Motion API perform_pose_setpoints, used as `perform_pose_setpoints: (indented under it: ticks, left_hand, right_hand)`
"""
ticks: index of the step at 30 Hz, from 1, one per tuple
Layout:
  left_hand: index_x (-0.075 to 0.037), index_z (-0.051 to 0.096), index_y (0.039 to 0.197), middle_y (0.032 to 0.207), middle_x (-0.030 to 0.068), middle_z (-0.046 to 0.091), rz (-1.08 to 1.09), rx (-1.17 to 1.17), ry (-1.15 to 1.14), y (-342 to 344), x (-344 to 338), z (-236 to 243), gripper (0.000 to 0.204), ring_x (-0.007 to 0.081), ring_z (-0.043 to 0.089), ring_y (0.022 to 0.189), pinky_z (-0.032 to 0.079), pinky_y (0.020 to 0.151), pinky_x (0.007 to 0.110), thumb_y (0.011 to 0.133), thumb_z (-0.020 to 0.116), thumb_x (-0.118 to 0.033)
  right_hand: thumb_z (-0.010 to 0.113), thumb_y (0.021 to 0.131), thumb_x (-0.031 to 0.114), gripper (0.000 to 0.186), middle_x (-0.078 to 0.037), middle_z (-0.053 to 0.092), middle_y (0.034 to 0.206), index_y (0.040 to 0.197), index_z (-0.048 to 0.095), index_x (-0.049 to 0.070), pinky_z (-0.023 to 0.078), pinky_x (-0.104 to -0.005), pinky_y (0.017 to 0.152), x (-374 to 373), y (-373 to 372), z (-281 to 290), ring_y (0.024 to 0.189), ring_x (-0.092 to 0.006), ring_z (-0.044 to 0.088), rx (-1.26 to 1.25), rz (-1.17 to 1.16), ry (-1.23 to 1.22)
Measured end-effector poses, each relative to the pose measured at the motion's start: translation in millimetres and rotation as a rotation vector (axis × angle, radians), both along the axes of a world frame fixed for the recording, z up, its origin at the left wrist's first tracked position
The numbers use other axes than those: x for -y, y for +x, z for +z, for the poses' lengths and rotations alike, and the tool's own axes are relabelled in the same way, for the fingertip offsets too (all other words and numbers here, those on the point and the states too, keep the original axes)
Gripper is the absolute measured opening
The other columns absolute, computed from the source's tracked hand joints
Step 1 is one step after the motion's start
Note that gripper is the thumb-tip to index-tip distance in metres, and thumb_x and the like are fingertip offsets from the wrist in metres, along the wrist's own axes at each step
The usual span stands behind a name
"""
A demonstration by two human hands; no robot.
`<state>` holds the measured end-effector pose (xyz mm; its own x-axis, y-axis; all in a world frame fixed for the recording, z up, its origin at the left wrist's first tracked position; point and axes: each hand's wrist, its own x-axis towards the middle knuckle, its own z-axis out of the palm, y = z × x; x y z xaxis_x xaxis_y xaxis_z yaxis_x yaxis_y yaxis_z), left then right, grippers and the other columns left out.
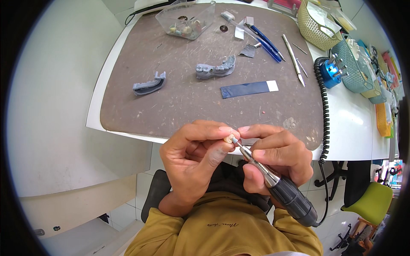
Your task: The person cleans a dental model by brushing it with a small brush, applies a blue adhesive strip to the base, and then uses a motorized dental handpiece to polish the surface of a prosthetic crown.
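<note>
Between the thumb and fingers of my left hand (198,155) is a small cream dental crown (229,138), pinched just in front of the table's near edge. My right hand (282,155) grips a black and silver rotary handpiece (275,183) like a pen. Its small bluish tip meets the crown, or is very close to it. A cord runs from the handpiece's back end to a black coiled cable. Beyond my hands lie a grey dental model (215,68), a smaller grey model piece (149,84) and a blue strip of paper (245,89) with a white end.
A clear plastic box (186,21) with small parts stands at the far left. Blue pens (267,42) and a white-handled knife (293,59) lie to the right. Past the coiled cable (323,106) stand a blue bur holder (332,73) and several baskets.
</note>
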<state>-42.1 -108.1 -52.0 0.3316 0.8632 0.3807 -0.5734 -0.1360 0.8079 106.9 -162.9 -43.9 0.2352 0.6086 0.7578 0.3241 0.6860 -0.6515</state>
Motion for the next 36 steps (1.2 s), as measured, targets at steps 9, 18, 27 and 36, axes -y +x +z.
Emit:
perform_pose_setpoints:
  ticks: [9, 18, 27, 36]
  left_hand:
    - [0.004, 0.067, 0.109, 0.106, 0.0188, 0.071, -0.011, 0.006, -0.008, -0.2, 0.0, 0.3, 0.017, 0.0198, 0.072, 0.097, 0.061, 0.086, 0.031, 0.093, 0.070, 0.009]
    - [0.005, 0.066, 0.109, 0.105, 0.0191, 0.071, -0.003, 0.014, -0.015, 0.0, 1.1, 0.4, 0.017, 0.0207, 0.072, 0.096, 0.062, 0.086, 0.033, 0.093, 0.070, 0.008]
    - [0.005, 0.066, 0.109, 0.105, 0.0191, 0.071, -0.006, 0.009, -0.017, -0.9, 0.7, 0.4, 0.017, 0.0210, 0.072, 0.096, 0.062, 0.086, 0.033, 0.093, 0.070, 0.008]
    - [0.005, 0.066, 0.108, 0.105, 0.0191, 0.071, 0.004, 0.012, -0.027, -0.7, 1.8, -0.2, 0.017, 0.0207, 0.072, 0.095, 0.062, 0.085, 0.033, 0.092, 0.071, 0.009]
  right_hand:
    - [0.091, 0.075, 0.005, 0.029, -0.013, 0.073, 0.083, 0.091, 0.067, 0.000, 0.065, -0.0368, 0.072, -0.2, -2.3, -0.2, 0.089, -0.0366, 0.078, -0.021, -0.011, -0.001]
    - [0.091, 0.075, 0.006, 0.029, -0.014, 0.073, 0.083, 0.090, 0.067, 0.000, 0.065, -0.0377, 0.071, -0.6, -2.8, -1.2, 0.088, -0.0368, 0.078, -0.037, -0.018, 0.005]
    - [0.091, 0.075, 0.006, 0.029, -0.015, 0.073, 0.083, 0.090, 0.067, -0.001, 0.065, -0.0366, 0.070, -1.8, -1.9, -1.1, 0.087, -0.0363, 0.078, -0.016, -0.008, 0.022]
    - [0.091, 0.075, 0.006, 0.029, -0.015, 0.073, 0.083, 0.091, 0.068, 0.000, 0.065, -0.0349, 0.069, 0.0, -2.5, -1.1, 0.089, -0.0363, 0.078, -0.048, -0.012, -0.007]
